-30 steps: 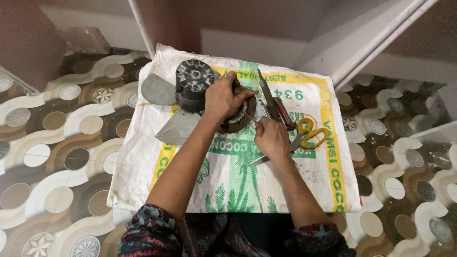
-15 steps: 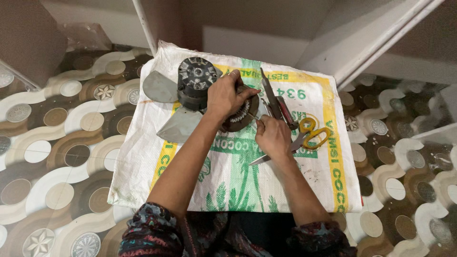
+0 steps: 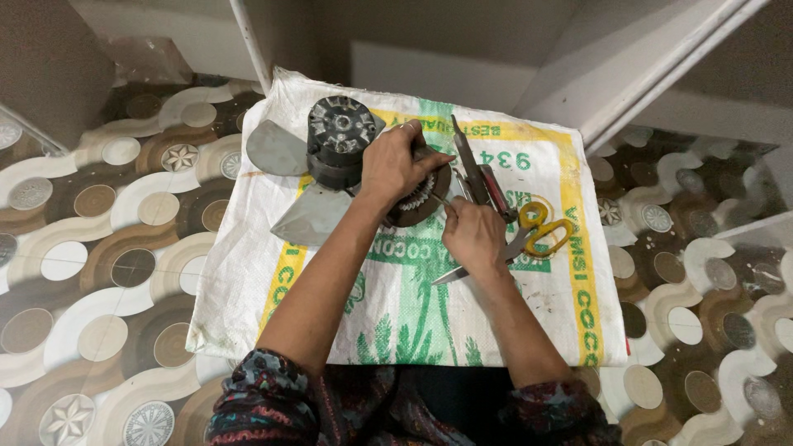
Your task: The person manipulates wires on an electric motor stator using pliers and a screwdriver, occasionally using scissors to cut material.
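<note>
Floor: tiled, brown and cream circle pattern, lying all around the sack.
Sack: white woven bag with green and yellow print, spread flat on the floor — the landmark for every position below.
Fan motor: dark cylindrical housing standing at the sack's far left part; one grey blade reaches past the sack's left edge, a second blade lies on the sack nearer the person.
Round winding part: dark disc with a pale toothed ring, resting near the sack's far centre, touching the motor's right side.
Left hand: curled over the round winding part, fingers pressed down on its top edge.
Right hand: closed in a pinch around a thin metal tool whose tip meets the disc; the handle is hidden.
Scissors: yellow-handled, on the sack's right-centre, just beside the right hand.
Hand tools: a dark blade and a red-handled piece, on the sack beyond the right hand — exact kinds cannot be told.
</note>
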